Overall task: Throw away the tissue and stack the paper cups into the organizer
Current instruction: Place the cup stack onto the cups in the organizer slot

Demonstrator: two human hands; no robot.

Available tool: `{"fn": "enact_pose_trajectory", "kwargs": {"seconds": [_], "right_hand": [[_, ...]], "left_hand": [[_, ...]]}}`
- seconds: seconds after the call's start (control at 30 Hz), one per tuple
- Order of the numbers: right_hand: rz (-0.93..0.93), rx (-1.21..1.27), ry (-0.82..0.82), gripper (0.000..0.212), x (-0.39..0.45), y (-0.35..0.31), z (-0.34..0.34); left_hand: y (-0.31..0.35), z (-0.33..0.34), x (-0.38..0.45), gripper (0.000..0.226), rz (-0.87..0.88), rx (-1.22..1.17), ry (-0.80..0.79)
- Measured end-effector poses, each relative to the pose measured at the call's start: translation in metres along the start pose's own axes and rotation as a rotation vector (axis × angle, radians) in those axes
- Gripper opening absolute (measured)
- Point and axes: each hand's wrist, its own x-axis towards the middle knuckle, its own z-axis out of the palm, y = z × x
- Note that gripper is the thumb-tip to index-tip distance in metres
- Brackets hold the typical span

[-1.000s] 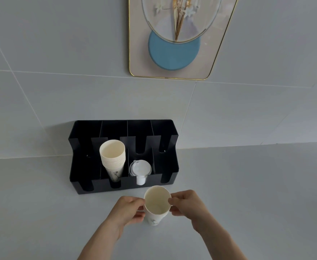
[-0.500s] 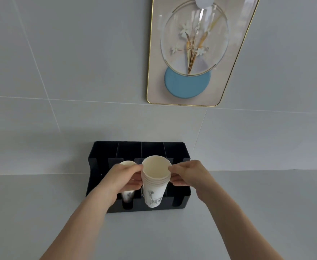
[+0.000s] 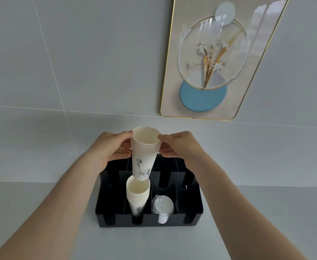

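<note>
Both hands hold a short stack of cream paper cups (image 3: 144,152) with a dark ink drawing on the side. My left hand (image 3: 112,147) pinches the left of its rims, my right hand (image 3: 178,145) the right. The held stack hangs upright, its base just above the mouth of a taller cup stack (image 3: 137,194) that stands in the second slot from the left of the black organizer (image 3: 193,218). No tissue is in view.
White plastic lids (image 3: 162,204) lie in the organizer's third slot. The organizer stands on a pale grey counter against a tiled wall. A gold-framed picture (image 3: 210,59) hangs on the wall above and to the right.
Both hands have lifted the held cup stack from the counter in front of the organizer up and forward, to just over the stack in the second slot.
</note>
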Motion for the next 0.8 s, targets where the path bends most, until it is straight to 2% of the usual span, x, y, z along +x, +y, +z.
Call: {"fn": "enact_pose_trajectory", "kwargs": {"seconds": [0.3,0.6,0.8], "right_hand": [[0.122,-0.072,-0.012,0.021,0.026,0.066,0.03],[0.163,-0.17,0.017,0.007,0.035,0.122,0.05],[0.184,-0.261,0.023,0.013,0.036,0.139,0.055]], "left_hand": [[-0.069,-0.009,0.031,0.023,-0.151,-0.019,0.039],[-0.125,-0.01,0.047,0.02,-0.265,0.054,0.044],[-0.14,-0.009,0.051,0.016,-0.277,0.124,0.05]]}}
